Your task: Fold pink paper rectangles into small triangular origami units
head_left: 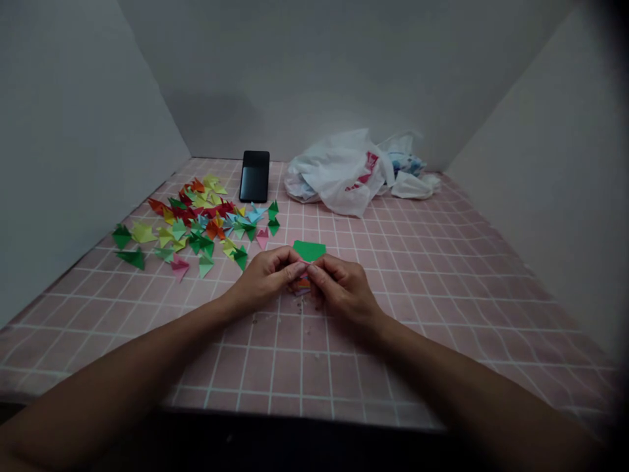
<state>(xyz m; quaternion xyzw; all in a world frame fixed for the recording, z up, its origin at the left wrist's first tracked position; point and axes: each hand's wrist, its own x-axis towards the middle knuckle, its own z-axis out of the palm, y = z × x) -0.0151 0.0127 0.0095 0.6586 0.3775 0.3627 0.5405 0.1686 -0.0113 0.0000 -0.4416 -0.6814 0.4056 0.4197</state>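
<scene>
At the middle of the table, my left hand (268,276) and my right hand (344,285) meet with thumbs and forefingers pinched together. Between the fingertips is a small piece of pink paper (304,265), mostly covered by them. Just behind the hands lies a green sheet of paper (309,250). Under the fingers, the edges of orange and other coloured paper (303,284) show in part. To the left spreads a pile of folded paper pieces (215,227), pointed like origami, in red, orange, yellow, green, blue and pink.
A black phone (254,177) leans upright near the back wall. White plastic bags (339,172) sit crumpled to its right, with smaller bags (413,177) beyond. The pink checked cloth (432,288) covers the table, and pale walls rise on three sides.
</scene>
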